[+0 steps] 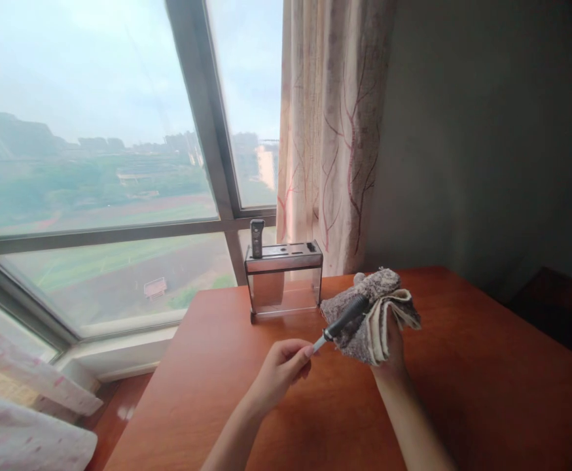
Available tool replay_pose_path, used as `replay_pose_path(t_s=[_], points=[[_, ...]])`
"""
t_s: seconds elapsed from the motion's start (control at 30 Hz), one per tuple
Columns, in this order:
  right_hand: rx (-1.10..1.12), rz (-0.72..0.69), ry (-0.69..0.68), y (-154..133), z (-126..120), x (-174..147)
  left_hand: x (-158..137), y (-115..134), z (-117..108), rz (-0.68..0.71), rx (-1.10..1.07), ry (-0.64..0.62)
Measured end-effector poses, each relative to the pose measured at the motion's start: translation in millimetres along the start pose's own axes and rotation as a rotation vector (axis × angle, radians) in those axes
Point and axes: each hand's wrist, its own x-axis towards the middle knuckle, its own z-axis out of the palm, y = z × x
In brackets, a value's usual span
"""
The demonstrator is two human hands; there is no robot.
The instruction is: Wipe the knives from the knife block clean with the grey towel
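My left hand (287,361) is closed in a pinch on the narrow silvery end of a black-handled tool (347,316). Its handle slants up to the right, with a collar where the metal begins. My fingers cover most of the metal part, so I cannot tell its exact kind. A grey-brown fluffy towel (384,284) with a cream underside lies folded in my right hand (394,343), whose fingers are mostly hidden beneath it. The handle overlaps the towel; whether they touch is unclear. Beyond both hands stands a clear-sided knife block (286,263) with one dark handle (256,238) sticking up from its left end.
The reddish-brown wooden table (207,386) extends under both hands. Behind it are a large slanted window frame (207,118) and a patterned curtain (335,131). A grey wall (482,131) rises at right, and another curtain (25,425) hangs at lower left.
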Motion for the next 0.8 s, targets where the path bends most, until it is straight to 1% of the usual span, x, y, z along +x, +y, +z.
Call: replay_pose_path(t_s=[0.13, 0.2, 0.3, 0.4, 0.5, 0.6, 0.67, 0.73, 0.8], points=[[0.076, 0.001, -0.013, 6, -5, -2, 2, -3, -2, 0.014, 0.125, 0.053], [0.087, 0.015, -0.007, 10, -7, -2, 4, -6, -3, 0.046, 0.214, 0.092], [0.086, 0.043, 0.015, 13, -9, 0, 4, -9, -5, 0.166, 0.437, 0.188], [0.101, 0.052, 0.052, 13, -9, 2, 2, -9, -8, 0.299, 0.684, 0.327], [0.134, 0.076, 0.068, 12, -8, 2, 0, -8, -10, 0.351, 0.833, 0.417], [0.148, 0.064, 0.051, 13, -8, 1, -2, -7, -10, 0.378, 0.94, 0.462], [0.133, 0.045, 0.05, 15, -9, 0, -4, -7, -9, 0.421, 1.006, 0.486], [0.116, 0.05, 0.053, 17, -10, 1, -5, -6, -9, 0.468, 1.053, 0.481], [0.098, 0.063, 0.032, 18, -10, 3, -7, -4, -8, 0.476, 1.059, 0.437]])
